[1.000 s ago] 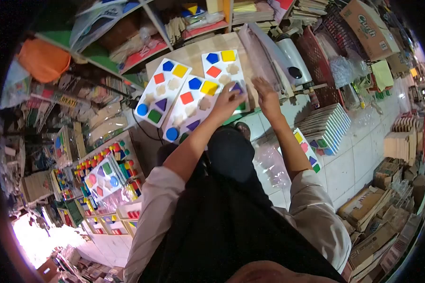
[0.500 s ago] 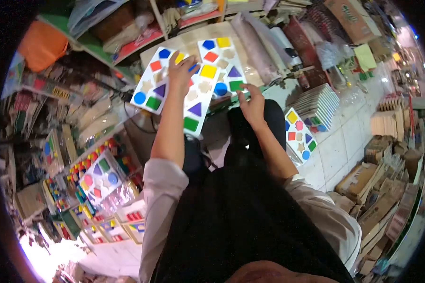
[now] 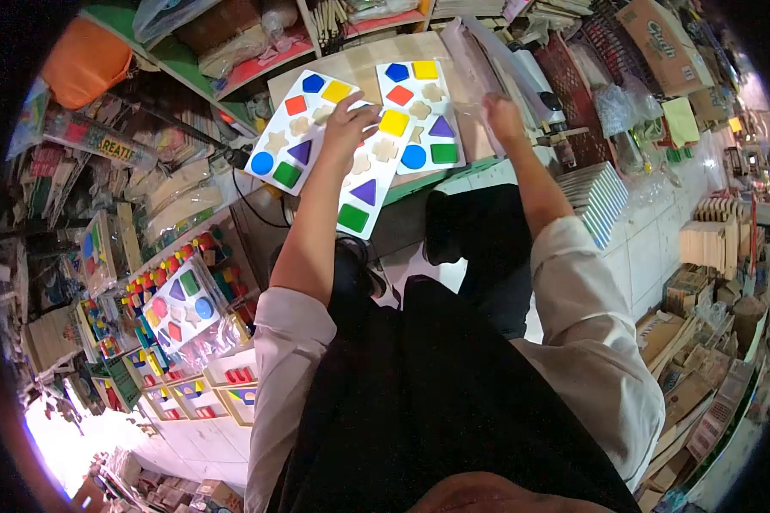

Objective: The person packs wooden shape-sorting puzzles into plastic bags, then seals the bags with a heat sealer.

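My left hand [image 3: 349, 128] is over the upper part of the middle white shape board [image 3: 375, 175], its fingers apart with nothing seen between them. This board bears yellow, purple and green pieces and bare wooden shapes. Another board [image 3: 275, 126] lies at the left, partly under my left wrist. A third board [image 3: 453, 107] is at the right, with blue, yellow, red, purple and green pieces. My right hand [image 3: 503, 115] is beside the clear plastic at the table's right side, fingers curled; what they hold, if anything, is too small to tell.
The wooden table [image 3: 351, 67] stands before shelves. A stack of striped boards [image 3: 595, 201] is at the right, with cardboard [image 3: 689, 393] below it. At lower left, another shape board [image 3: 180, 305] lies among coloured toys. An orange bag [image 3: 85, 64] is at upper left.
My right hand has moved up and right, from the right board's green piece to the plastic. My left hand has shifted slightly. The shape board on the floor at right is hidden now.
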